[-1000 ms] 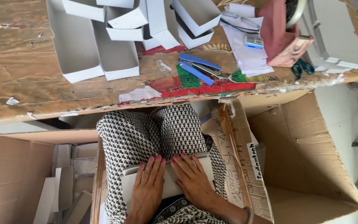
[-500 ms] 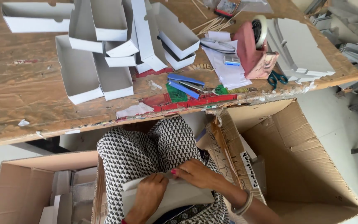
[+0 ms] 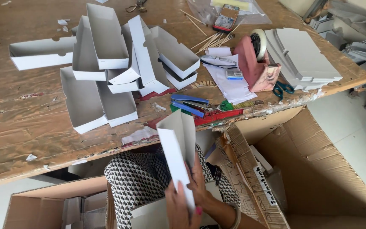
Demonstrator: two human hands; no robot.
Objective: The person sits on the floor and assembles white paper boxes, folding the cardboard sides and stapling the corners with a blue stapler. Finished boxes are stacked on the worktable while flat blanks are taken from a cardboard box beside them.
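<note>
Card (image 3: 176,146) now stands upright, lifted off my lap; both hands, left (image 3: 178,208) and right (image 3: 202,186), grip closed round its lower end.

Worn wooden table (image 3: 22,127), folded white boxes (image 3: 106,63), blue stapler (image 3: 189,104), pink tape dispenser (image 3: 257,63), scissors (image 3: 282,89)

Both hands (image 3: 189,197) grip upright folded white card (image 3: 178,148) — over lap, below table (image 3: 18,127).
</note>
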